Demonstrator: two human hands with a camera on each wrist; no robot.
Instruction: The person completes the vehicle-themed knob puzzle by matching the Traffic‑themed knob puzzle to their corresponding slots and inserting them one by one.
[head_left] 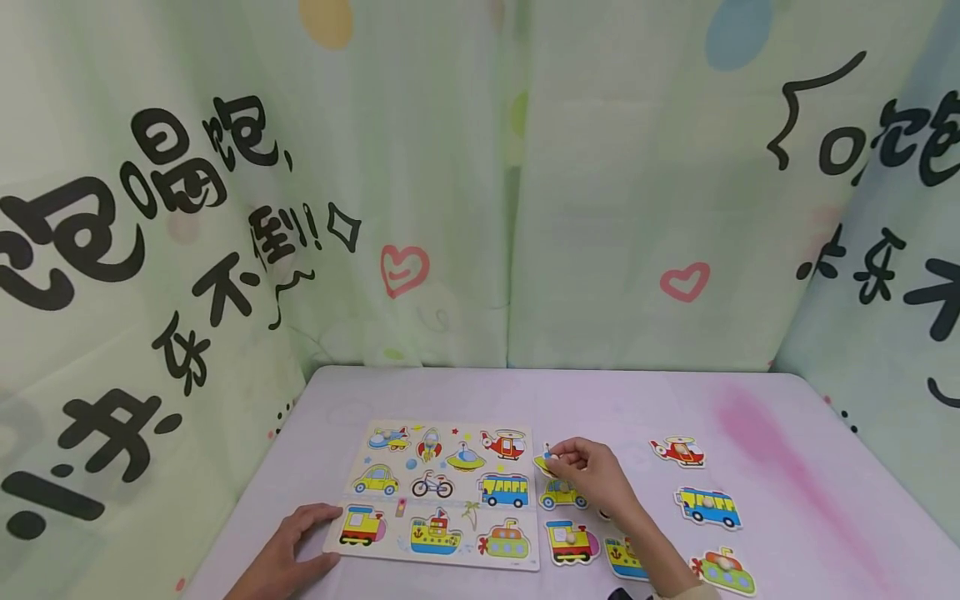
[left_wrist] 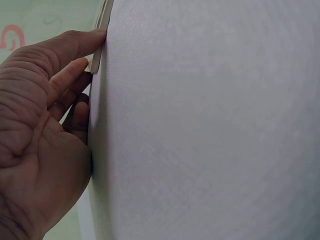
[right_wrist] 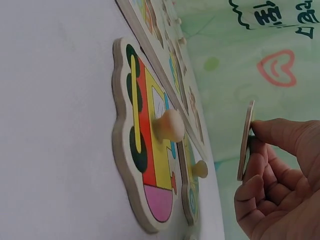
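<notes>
A wooden puzzle board printed with vehicles lies flat on the table. My left hand rests at its lower left corner, with the thumb touching the board's edge. To the right of the board, my right hand pinches a flying saucer puzzle piece between thumb and fingers. That piece shows edge-on, raised off the table, in the right wrist view. Below this hand lie a yellow car piece and a train piece with a wooden knob. The forearm partly covers a boat piece.
Farther right on the table lie a helicopter piece, a bus piece and a submarine piece. Two knobs stand up from the board in the right wrist view. A printed curtain hangs around the table.
</notes>
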